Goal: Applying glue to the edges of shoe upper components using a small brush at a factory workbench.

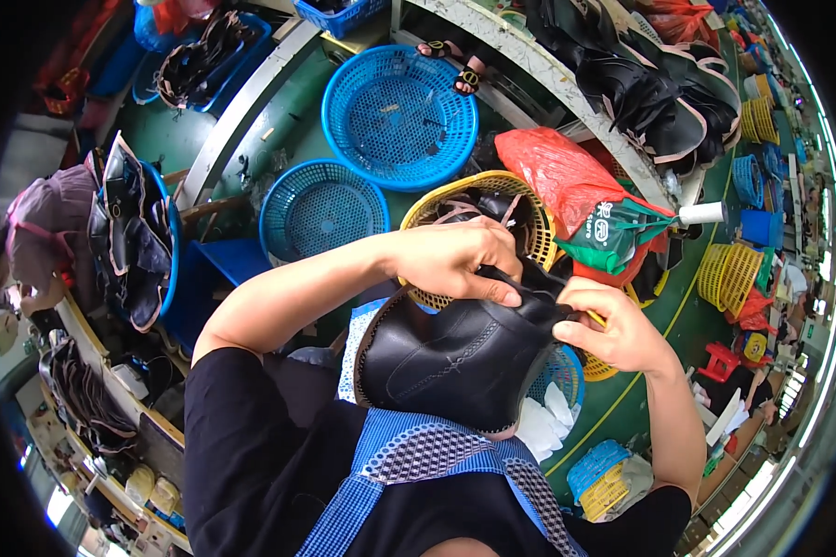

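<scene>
A black leather boot upper with decorative stitching lies across my lap, over a blue checked apron. My left hand is closed on the upper's top edge, its thumb pressed against the outer leather. At the opposite side of that opening, my right hand pinches the edge between thumb and fingers. A thin yellow strip shows beside the right fingers; I cannot tell whether they hold it. The inside of the upper is hidden from view.
Just beyond my hands stands a yellow basket of dark pieces, with a red plastic bag beside it. Two blue baskets rest on the green floor. Black leather pieces are stacked at left near another person.
</scene>
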Demonstrator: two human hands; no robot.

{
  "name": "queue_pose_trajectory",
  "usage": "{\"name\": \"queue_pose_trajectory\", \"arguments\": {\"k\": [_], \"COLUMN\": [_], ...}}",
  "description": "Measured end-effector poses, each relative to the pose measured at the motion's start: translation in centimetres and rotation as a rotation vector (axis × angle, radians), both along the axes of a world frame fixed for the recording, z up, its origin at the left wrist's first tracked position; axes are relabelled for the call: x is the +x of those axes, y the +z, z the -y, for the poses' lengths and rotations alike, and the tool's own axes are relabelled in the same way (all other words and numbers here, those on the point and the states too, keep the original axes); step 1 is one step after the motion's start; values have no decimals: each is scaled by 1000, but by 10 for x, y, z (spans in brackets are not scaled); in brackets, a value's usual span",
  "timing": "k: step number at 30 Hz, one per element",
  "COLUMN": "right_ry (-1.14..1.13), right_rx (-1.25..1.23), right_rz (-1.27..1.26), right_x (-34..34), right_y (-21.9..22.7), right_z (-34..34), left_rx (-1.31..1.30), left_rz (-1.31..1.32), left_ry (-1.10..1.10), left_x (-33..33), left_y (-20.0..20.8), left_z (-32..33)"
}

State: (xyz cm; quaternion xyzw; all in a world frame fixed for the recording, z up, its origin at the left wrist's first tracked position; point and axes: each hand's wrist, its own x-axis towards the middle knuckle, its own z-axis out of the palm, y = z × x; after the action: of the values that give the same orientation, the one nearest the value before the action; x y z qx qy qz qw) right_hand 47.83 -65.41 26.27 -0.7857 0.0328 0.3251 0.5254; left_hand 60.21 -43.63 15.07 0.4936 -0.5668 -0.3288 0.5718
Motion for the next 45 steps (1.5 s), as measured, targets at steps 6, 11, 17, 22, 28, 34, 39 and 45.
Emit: {"name": "queue_pose_trajectory", "arguments": {"k": [6, 11, 17, 22, 28, 34, 39, 45], "right_ry": [116, 60, 113, 191, 293, 237, -114, -722], "right_rx": [-153, 1, -65, -210, -143, -171, -322, -227], "right_rz": [205, 289, 363, 523, 632, 631, 789, 662], "right_x": [-2, -21, -2, 9, 2, 7, 48, 36], "right_y": [-5, 0, -10, -10, 1, 4, 0, -2], "right_z": [-16, -2, -2, -19, -13, 1, 11, 65], "left_rx": [-79, 33, 98, -67, -10, -45, -87, 73], "left_rz": [100, 66, 118, 441, 380, 391, 419, 127], "left_ry": [-17, -157, -69, -98, -184, -141, 163, 403], "left_x": [6, 16, 31, 16, 13, 27, 84, 161], "left_y": [15, 15, 9, 47, 58, 62, 42, -8], "left_z": [2, -10, -5, 21, -14, -22, -4, -4]}}
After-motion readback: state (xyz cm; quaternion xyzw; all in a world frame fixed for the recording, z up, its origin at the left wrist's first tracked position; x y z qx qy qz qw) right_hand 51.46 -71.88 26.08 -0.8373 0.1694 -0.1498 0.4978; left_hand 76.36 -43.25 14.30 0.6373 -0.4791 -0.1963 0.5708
